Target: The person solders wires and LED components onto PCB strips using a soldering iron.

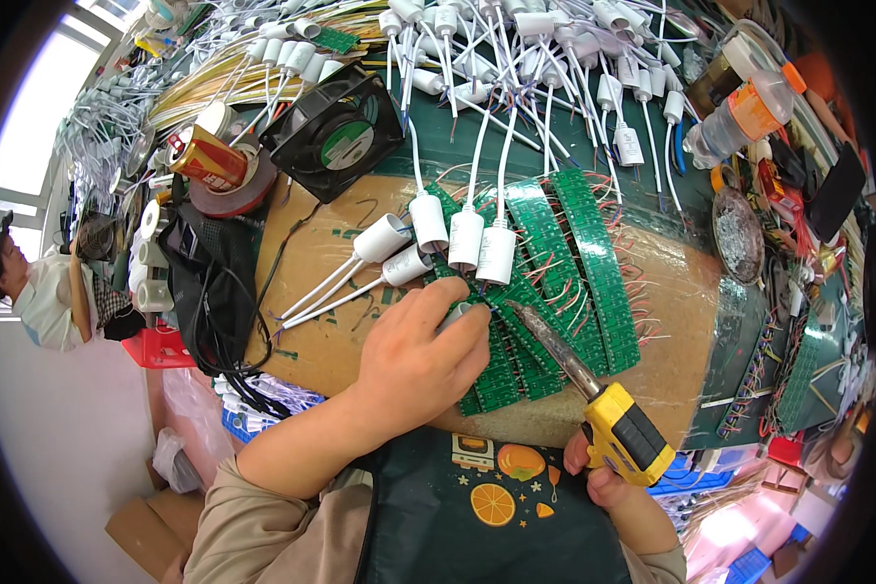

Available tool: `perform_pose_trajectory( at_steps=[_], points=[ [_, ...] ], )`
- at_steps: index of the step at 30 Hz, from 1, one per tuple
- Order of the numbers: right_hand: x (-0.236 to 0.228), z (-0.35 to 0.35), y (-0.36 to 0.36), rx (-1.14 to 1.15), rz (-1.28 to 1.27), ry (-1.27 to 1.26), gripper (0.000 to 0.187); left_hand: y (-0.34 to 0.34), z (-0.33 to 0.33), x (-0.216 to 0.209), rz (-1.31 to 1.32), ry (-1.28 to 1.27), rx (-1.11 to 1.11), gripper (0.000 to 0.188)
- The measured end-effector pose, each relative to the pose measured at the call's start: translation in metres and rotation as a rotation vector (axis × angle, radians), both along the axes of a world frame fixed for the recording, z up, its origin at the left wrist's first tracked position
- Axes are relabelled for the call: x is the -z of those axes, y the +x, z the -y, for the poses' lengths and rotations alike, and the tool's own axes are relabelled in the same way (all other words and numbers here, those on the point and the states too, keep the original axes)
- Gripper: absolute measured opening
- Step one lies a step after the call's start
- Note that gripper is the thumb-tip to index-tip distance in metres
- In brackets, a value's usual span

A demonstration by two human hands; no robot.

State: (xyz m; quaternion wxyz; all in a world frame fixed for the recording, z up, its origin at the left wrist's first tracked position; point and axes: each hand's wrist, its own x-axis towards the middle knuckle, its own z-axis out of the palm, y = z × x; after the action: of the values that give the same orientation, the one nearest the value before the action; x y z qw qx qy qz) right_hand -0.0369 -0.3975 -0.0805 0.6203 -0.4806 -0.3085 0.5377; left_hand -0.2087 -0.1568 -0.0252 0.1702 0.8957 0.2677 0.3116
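Observation:
My left hand is closed, its fingers wrapped around a white cylinder that they mostly hide. In my right hand is a yellow and black pistol-shaped soldering iron. Its dark metal tip points up and left, ending close to my left fingertips, over strips of green circuit boards. Whether the tip touches anything, I cannot tell. Just beyond my left hand lie several white cylindrical housings with white cables, among them one housing resting by the boards. Thin red and white wires stick out from the board strips.
A black fan stands at the far left, beside a roll of solder with a red can on it. Many white housings are heaped at the back. A plastic bottle lies far right, near a metal dish. Another person is at left.

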Motion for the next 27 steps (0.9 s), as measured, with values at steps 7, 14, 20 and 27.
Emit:
perform_pose_trajectory(
  at_steps=[7,14,20,27],
  points=[
    [0.002,0.001,-0.001,-0.029,-0.008,0.017,0.031,0.000,-0.002,0.006,0.041,-0.064,0.039,0.021],
    [-0.003,0.001,-0.002,-0.017,-0.061,-0.016,0.030,0.003,-0.001,0.007,0.103,-0.156,0.008,0.018],
    [-0.003,0.003,-0.001,-0.018,-0.078,-0.058,0.029,0.004,0.001,0.010,0.129,-0.134,0.009,0.019],
    [-0.016,-0.009,-0.004,-0.034,-0.078,-0.075,0.037,0.005,0.003,0.012,0.140,-0.100,0.018,0.021]
  ],
)
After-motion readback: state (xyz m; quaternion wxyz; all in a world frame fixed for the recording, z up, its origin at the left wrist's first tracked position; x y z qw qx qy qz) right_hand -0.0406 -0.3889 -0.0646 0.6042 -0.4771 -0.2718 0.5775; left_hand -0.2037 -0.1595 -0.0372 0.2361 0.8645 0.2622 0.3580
